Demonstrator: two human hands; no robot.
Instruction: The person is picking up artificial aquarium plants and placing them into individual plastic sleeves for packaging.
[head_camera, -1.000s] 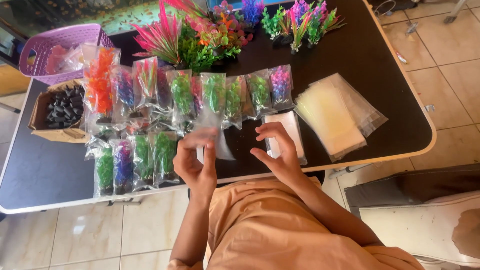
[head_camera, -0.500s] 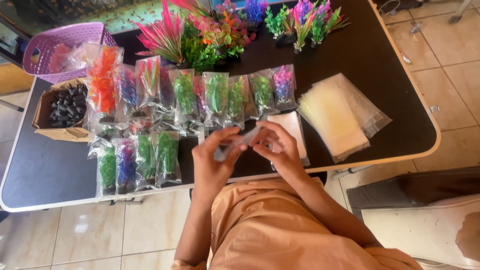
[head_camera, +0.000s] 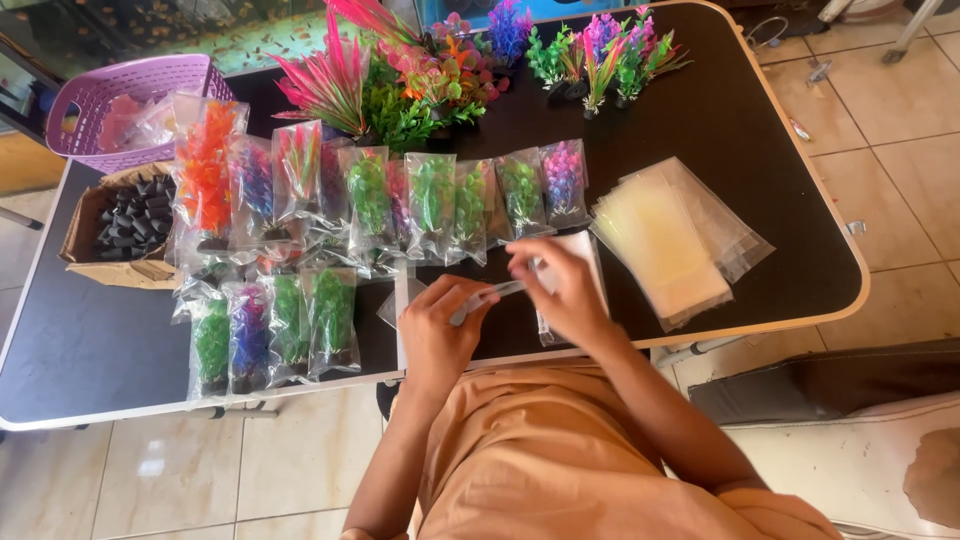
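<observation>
Many black pieces in cardboard box (head_camera: 90, 225), packets in purple basket (head_camera: 95, 115).

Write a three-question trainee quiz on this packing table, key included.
1. True or false: both the left hand and the right hand grip the same small clear plastic bag.
2. Which container holds the small black plant bases? A. the purple plastic basket B. the brown cardboard box C. the stack of empty clear sleeves
3. Fill in: the loose, unbagged colourful plastic aquarium plants stand along the ____ edge of the black folding table, away from the person.

Key: 1 true; 2 B; 3 far.
</observation>
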